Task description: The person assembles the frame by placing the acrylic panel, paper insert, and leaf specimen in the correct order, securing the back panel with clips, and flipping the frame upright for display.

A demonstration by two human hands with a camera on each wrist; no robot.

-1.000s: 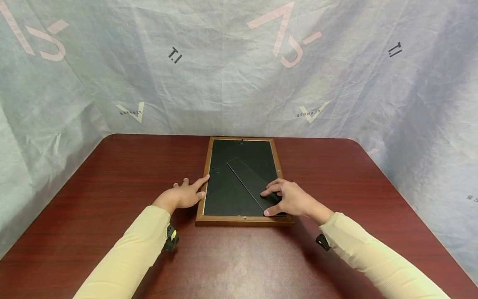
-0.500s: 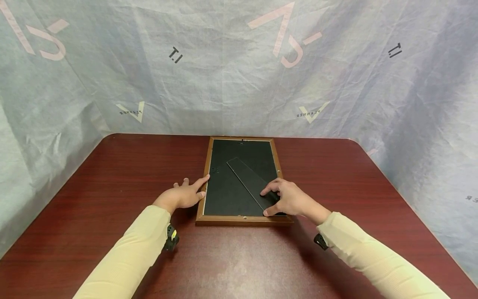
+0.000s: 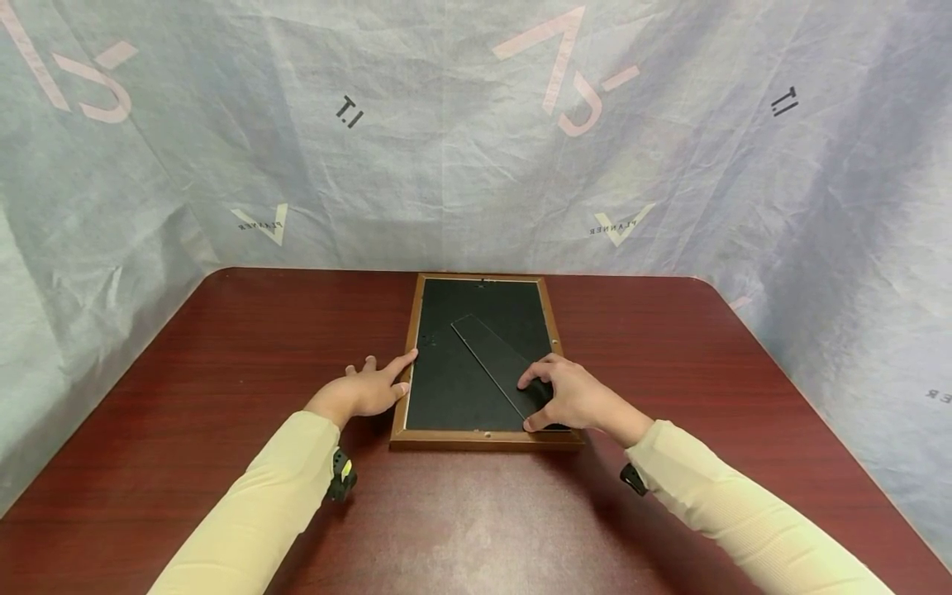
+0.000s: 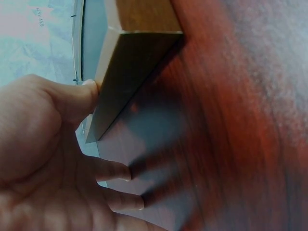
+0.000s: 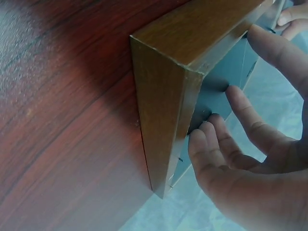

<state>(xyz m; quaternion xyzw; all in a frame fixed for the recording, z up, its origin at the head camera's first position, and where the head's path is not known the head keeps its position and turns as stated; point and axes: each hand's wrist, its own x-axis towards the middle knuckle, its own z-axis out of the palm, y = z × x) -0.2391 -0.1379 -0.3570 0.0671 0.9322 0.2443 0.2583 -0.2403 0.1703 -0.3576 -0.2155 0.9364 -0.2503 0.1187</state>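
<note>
A picture frame [image 3: 487,440] with a brown wooden border lies back side up. A flat black stand leg [image 3: 494,351] runs diagonally across its black backboard [image 3: 446,397]. At the left border, my left hand [image 3: 360,390] rests with fingers spread; index finger and thumb touch the wood. In the left wrist view its thumb [image 4: 79,100] presses the frame's side. My right hand [image 3: 576,397] is at the near right corner, thumb tip by the leg's lower end and index fingertip on the black surface. The right wrist view shows its fingertips [image 5: 234,92] touching the backboard, fingers bent and apart.
The dark red wooden table [image 3: 245,355] extends on both sides of the frame. Grey printed cloth [image 3: 446,149] hangs behind and beside it. Small metal fittings [image 3: 482,283] sit on the frame's back. Each wrist bears a black camera [image 3: 340,475].
My right hand and forearm have shifted slightly left, its fingertips still on the black back. The left hand and the frame stay in place.
</note>
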